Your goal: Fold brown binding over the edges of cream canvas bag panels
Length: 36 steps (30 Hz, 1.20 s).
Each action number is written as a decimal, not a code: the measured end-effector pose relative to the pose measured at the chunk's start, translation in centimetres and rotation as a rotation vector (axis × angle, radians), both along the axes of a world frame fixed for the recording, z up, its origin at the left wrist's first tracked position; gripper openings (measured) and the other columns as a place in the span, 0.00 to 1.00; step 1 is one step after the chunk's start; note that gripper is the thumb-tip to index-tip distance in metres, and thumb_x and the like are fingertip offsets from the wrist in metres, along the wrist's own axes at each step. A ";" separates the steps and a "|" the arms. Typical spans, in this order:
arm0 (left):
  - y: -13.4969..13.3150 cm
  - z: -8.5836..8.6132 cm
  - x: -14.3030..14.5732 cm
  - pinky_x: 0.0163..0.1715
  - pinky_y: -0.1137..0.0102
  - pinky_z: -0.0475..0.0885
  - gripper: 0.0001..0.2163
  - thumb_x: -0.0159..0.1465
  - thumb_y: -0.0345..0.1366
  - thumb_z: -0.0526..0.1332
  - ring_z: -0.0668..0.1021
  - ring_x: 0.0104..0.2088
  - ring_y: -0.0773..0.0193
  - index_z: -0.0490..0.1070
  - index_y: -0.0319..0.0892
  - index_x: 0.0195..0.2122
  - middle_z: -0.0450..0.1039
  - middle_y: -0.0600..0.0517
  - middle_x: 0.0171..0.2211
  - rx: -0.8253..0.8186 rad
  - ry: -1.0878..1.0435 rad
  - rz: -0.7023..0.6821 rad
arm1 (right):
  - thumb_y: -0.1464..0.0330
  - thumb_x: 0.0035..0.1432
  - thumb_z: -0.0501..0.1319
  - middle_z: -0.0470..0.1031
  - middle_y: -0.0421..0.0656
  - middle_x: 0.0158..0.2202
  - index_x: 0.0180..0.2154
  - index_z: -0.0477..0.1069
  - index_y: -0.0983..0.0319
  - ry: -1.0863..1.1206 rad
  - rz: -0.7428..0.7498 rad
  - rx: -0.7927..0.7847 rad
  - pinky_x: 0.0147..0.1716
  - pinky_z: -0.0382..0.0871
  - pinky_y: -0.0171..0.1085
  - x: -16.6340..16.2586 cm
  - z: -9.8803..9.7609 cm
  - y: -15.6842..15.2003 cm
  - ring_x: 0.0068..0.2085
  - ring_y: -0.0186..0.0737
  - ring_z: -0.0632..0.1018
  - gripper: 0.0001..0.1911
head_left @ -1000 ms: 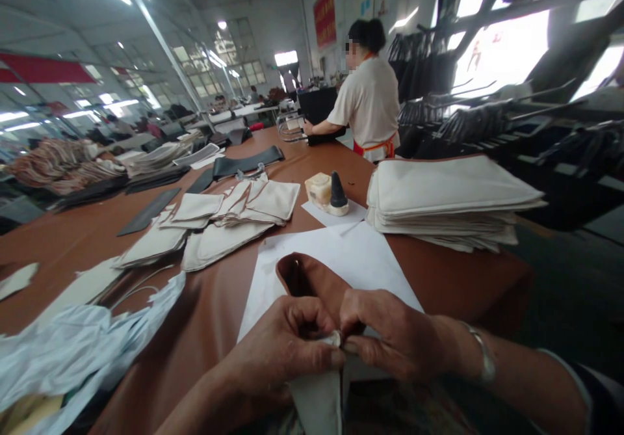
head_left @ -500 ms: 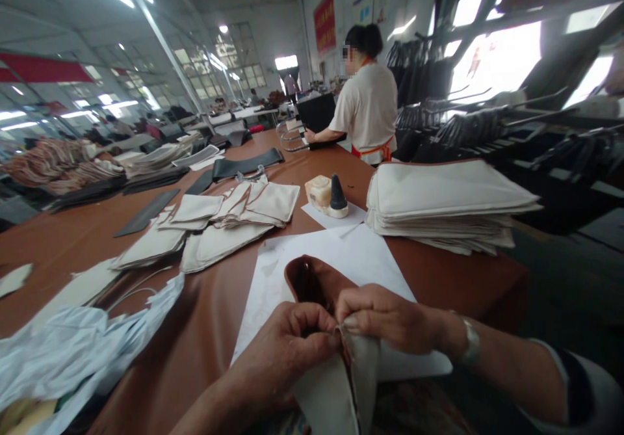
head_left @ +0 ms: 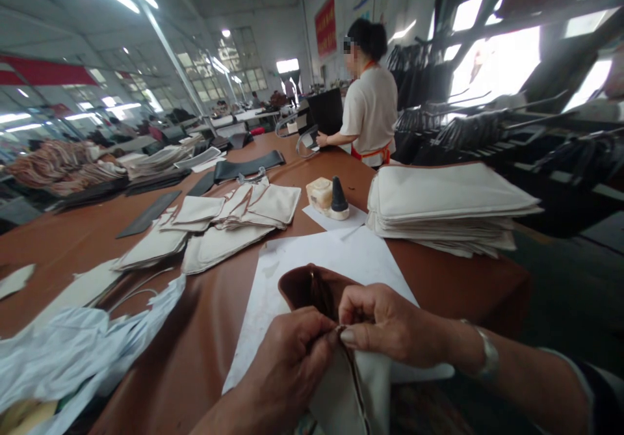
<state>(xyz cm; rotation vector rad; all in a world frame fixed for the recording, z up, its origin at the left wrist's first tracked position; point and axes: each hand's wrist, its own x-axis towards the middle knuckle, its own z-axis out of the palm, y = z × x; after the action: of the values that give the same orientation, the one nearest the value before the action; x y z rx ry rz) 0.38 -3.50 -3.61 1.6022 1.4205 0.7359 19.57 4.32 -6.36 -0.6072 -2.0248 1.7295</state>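
Note:
Both hands pinch the same piece at the near table edge: a brown leather pouch [head_left: 305, 287] with a cream fabric lining [head_left: 370, 383]. My left hand [head_left: 287, 363] is closed on its edge from the left, thumb against the seam. My right hand [head_left: 385, 321], a bracelet on its wrist, is closed on the same edge from the right. The fingertips of the two hands meet at the seam. The pouch lies partly on a white paper sheet [head_left: 336, 259], and its open brown end points away from me.
A stack of cream pouches [head_left: 448, 204] sits at right. Loose cream pieces [head_left: 229, 217] lie fanned at centre left, crumpled white paper [head_left: 73, 347] at near left. A glue pot with a black cone [head_left: 331, 196] stands behind the sheet. A person [head_left: 368, 106] works at the table's far end.
The pouch has turned in my hands so more cream lining shows below them. My hands have shifted slightly toward me. The far person has stepped a little right.

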 end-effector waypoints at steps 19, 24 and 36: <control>-0.1 -2.2 0.1 0.19 0.77 0.54 0.10 0.58 0.41 0.66 0.65 0.18 0.73 0.73 0.37 0.31 0.67 0.56 0.21 -0.395 -0.388 0.129 | 0.73 0.60 0.60 0.74 0.42 0.32 0.35 0.75 0.65 0.119 -0.098 0.389 0.34 0.66 0.31 0.4 0.3 -1.0 0.33 0.33 0.72 0.04; -0.2 -2.4 0.5 0.18 0.77 0.56 0.13 0.51 0.40 0.71 0.66 0.16 0.73 0.73 0.35 0.29 0.69 0.53 0.19 -0.508 -0.629 0.179 | 0.75 0.63 0.57 0.71 0.44 0.32 0.42 0.73 0.65 0.259 0.068 0.818 0.37 0.66 0.32 1.0 -0.4 0.2 0.34 0.33 0.72 0.08; -1.3 -1.9 -0.2 0.19 0.78 0.52 0.18 0.58 0.48 0.70 0.64 0.19 0.75 0.70 0.38 0.29 0.66 0.56 0.21 -0.396 -0.567 0.087 | 0.63 0.72 0.48 0.73 0.45 0.34 0.47 0.71 0.69 0.089 0.039 0.299 0.35 0.67 0.30 2.1 1.0 -0.2 0.34 0.32 0.73 0.19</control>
<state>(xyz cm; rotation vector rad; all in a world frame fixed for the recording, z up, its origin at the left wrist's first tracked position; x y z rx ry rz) 0.20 -4.79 -5.52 0.9328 1.1278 0.8170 21.62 4.16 -5.38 -0.3881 -2.1855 1.4079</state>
